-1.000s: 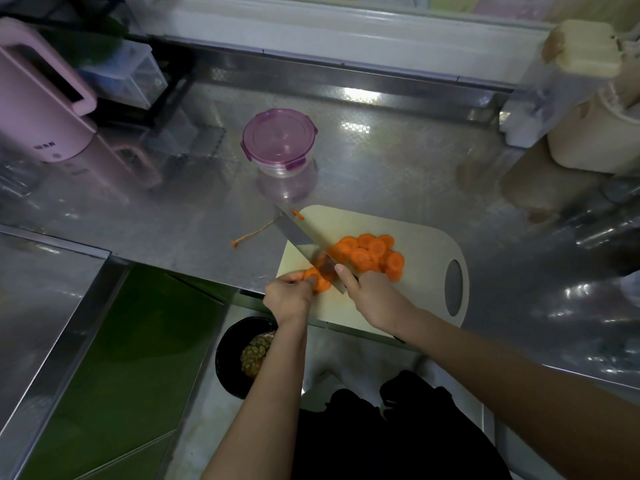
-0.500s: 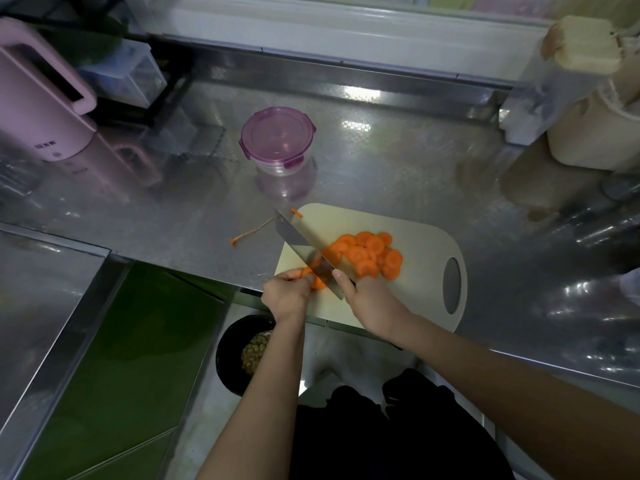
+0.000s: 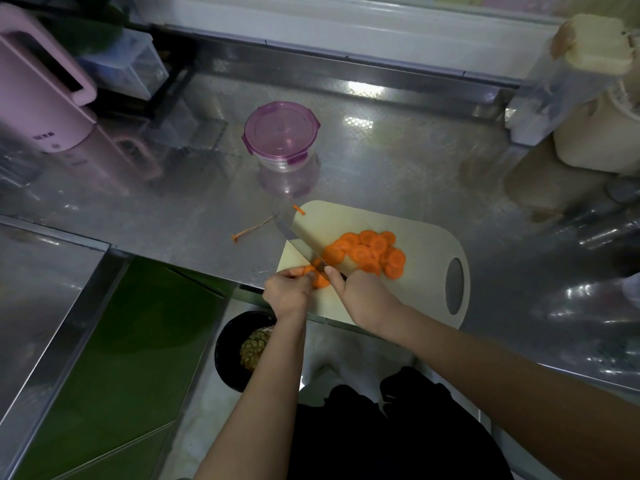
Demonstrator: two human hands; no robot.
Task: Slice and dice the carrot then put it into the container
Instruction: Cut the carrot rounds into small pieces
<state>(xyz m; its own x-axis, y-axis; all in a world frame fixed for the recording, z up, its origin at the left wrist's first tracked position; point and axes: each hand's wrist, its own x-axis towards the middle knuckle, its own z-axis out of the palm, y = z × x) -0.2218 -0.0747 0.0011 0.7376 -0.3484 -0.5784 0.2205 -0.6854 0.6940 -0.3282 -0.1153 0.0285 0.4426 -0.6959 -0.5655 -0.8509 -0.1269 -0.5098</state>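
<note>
Two hands work on a steel counter (image 3: pixel 398 161): left hand (image 3: pixel 287 292) pinches carrot (image 3: pixel 320 280); right hand (image 3: pixel 363 296) grips knife (image 3: pixel 301 242).

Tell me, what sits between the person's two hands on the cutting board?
In the head view, the carrot stub lies between the left hand and the right hand, with the knife across it.
</note>
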